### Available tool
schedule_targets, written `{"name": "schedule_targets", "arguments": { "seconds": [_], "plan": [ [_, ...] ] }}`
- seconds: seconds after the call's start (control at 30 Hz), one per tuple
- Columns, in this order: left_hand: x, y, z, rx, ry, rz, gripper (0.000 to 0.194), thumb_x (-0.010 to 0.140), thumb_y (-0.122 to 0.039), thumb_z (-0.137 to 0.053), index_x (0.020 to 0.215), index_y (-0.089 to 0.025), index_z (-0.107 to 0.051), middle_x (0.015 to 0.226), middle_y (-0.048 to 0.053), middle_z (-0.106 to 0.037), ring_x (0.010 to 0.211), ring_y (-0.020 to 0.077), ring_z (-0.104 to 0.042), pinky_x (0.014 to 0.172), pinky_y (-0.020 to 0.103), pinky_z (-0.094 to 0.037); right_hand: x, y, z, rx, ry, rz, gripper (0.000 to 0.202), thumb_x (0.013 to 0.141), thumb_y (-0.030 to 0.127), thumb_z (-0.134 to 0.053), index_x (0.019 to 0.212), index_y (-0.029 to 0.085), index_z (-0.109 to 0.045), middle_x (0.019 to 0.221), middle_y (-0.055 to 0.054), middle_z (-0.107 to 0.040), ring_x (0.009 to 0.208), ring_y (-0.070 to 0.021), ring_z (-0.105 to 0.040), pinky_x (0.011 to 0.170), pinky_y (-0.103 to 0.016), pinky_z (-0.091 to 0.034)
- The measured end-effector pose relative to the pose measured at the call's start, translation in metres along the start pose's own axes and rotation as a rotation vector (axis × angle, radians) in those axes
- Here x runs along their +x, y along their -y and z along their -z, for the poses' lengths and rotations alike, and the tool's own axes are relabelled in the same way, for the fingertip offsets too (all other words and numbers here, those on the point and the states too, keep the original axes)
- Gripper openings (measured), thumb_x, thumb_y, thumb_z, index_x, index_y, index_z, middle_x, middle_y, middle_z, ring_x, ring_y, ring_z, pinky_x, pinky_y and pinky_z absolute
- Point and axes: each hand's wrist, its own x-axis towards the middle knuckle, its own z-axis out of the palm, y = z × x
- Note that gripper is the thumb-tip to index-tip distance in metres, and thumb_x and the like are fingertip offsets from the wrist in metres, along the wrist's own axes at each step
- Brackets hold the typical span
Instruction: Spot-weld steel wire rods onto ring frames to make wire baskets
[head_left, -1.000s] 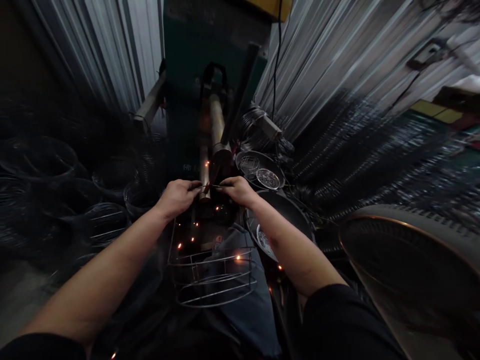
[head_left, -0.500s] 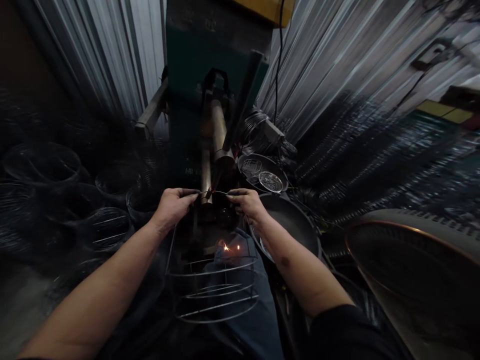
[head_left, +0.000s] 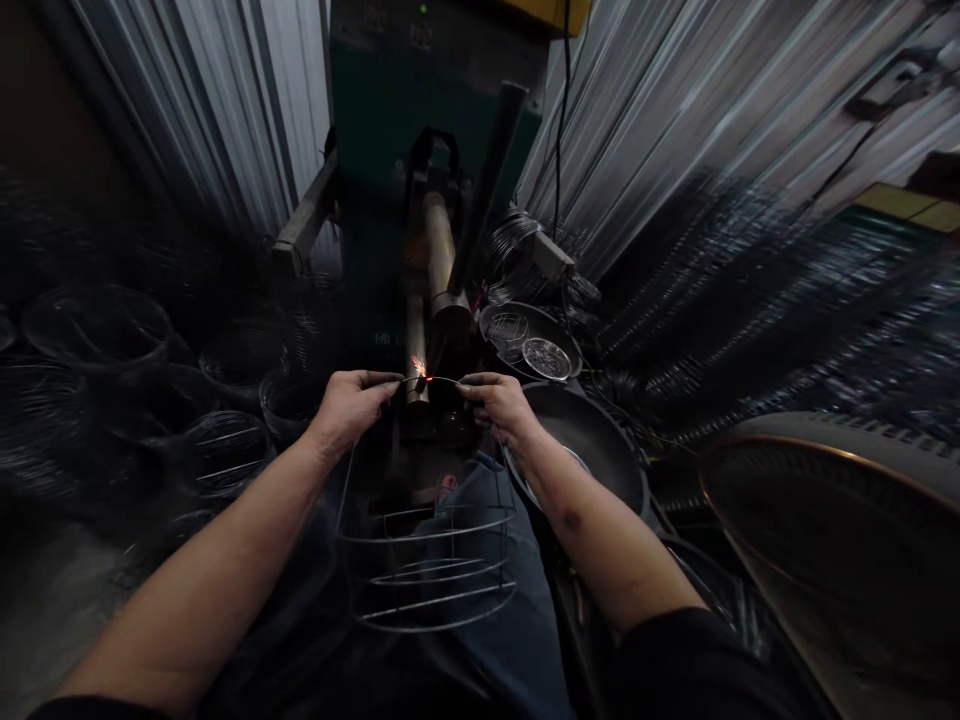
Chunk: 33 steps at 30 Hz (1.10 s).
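Observation:
A wire frame (head_left: 431, 540) made of several curved rings hangs below my hands, over my leg. My left hand (head_left: 358, 402) pinches its upper wire on the left side; my right hand (head_left: 498, 402) pinches the same wire on the right. Between my fingertips the wire bows slightly and crosses the tip of a spot welder (head_left: 442, 250), where a small orange glow and sparks (head_left: 421, 370) show. The lower electrode arm (head_left: 415, 335) is just behind the wire. Shadow hides the exact contact between electrode and wire.
To the right stand round dark pans (head_left: 589, 440), one holding small wire discs (head_left: 546, 358). A coil of wire (head_left: 511, 245) lies behind them. A large fan-like round guard (head_left: 817, 500) is at far right. Several wire baskets (head_left: 97, 325) crowd the left.
Sparks that were falling above my leg are gone, and fresh sparks now flare at the electrode tip. Both hands keep their pinch on the wire and have barely moved.

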Motion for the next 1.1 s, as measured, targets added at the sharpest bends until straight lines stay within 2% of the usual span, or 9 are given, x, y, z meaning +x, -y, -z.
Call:
{"name": "schedule_targets", "arguments": {
  "seconds": [0.37, 0.57, 0.7, 0.77, 0.83, 0.9, 1.0, 1.1],
  "plan": [
    [0.005, 0.005, 0.000, -0.047, 0.021, -0.023, 0.030, 0.058, -0.025, -0.075, 0.084, -0.011, -0.075, 0.046, -0.001, -0.053, 0.037, 0.0049, -0.033, 0.038, 0.019, -0.022, -0.006, 0.001, -0.004, -0.001, -0.039, -0.012, 0.025, 0.059, 0.017, -0.080, 0.073, 0.014, -0.060, 0.041, 0.003, -0.053, 0.029, -0.0035, -0.031, 0.031, -0.017, -0.020],
    [0.005, 0.005, -0.003, -0.095, 0.020, -0.019, 0.025, 0.056, -0.023, -0.077, 0.078, -0.011, -0.075, 0.045, -0.001, -0.053, 0.039, 0.0057, -0.036, 0.042, 0.020, -0.031, -0.005, -0.002, 0.000, 0.015, -0.022, -0.015, 0.029, 0.058, 0.017, -0.080, 0.077, 0.014, -0.059, 0.044, 0.003, -0.055, 0.030, -0.0034, -0.033, 0.032, -0.016, -0.020],
    [0.006, 0.006, -0.001, -0.144, -0.003, -0.022, 0.032, 0.054, -0.026, -0.082, 0.081, -0.009, -0.074, 0.051, 0.001, -0.058, 0.042, 0.0065, -0.040, 0.043, 0.020, -0.032, -0.003, -0.004, 0.001, 0.030, -0.004, -0.005, 0.029, 0.056, 0.018, -0.081, 0.075, 0.014, -0.059, 0.046, 0.002, -0.056, 0.031, -0.0031, -0.033, 0.032, -0.016, -0.021],
    [0.001, 0.015, 0.006, -0.190, -0.047, -0.033, 0.040, 0.055, -0.032, -0.083, 0.088, -0.011, -0.073, 0.062, 0.002, -0.064, 0.048, 0.0076, -0.048, 0.047, 0.020, -0.037, -0.004, -0.005, 0.002, 0.053, 0.012, -0.005, 0.029, 0.055, 0.019, -0.081, 0.073, 0.015, -0.058, 0.046, 0.003, -0.056, 0.031, -0.0032, -0.032, 0.032, -0.016, -0.022],
    [-0.013, 0.034, 0.019, -0.250, -0.115, -0.020, 0.047, 0.058, -0.041, -0.082, 0.094, -0.013, -0.070, 0.079, 0.004, -0.069, 0.061, 0.0095, -0.056, 0.057, 0.019, -0.044, -0.008, -0.007, 0.004, 0.088, 0.042, 0.012, 0.030, 0.053, 0.020, -0.081, 0.071, 0.015, -0.057, 0.045, 0.003, -0.056, 0.031, -0.0035, -0.032, 0.032, -0.017, -0.023],
    [-0.038, 0.062, 0.033, -0.300, -0.181, 0.063, 0.048, 0.064, -0.047, -0.077, 0.097, -0.013, -0.067, 0.088, 0.006, -0.069, 0.071, 0.0126, -0.062, 0.062, 0.021, -0.048, -0.016, -0.011, 0.008, 0.124, 0.058, 0.053, 0.032, 0.050, 0.021, -0.082, 0.069, 0.016, -0.057, 0.044, 0.003, -0.056, 0.030, -0.0038, -0.033, 0.032, -0.018, -0.024],
    [-0.091, 0.107, 0.050, -0.318, -0.179, 0.320, 0.035, 0.074, -0.042, -0.071, 0.083, -0.009, -0.066, 0.079, 0.013, -0.068, 0.066, 0.0185, -0.065, 0.060, 0.026, -0.051, -0.031, -0.023, 0.015, 0.171, 0.048, 0.125, 0.033, 0.048, 0.025, -0.083, 0.068, 0.016, -0.058, 0.044, 0.003, -0.056, 0.029, -0.0044, -0.034, 0.032, -0.019, -0.026],
    [-0.136, 0.133, 0.054, -0.403, -0.092, 0.654, 0.035, 0.087, -0.040, -0.057, 0.087, -0.006, -0.066, 0.083, 0.020, -0.069, 0.072, 0.0239, -0.068, 0.060, 0.030, -0.054, -0.046, -0.039, 0.018, 0.236, 0.045, 0.158, 0.034, 0.048, 0.029, -0.083, 0.068, 0.017, -0.059, 0.044, 0.004, -0.056, 0.028, -0.0051, -0.035, 0.032, -0.020, -0.027]
  ]
}}
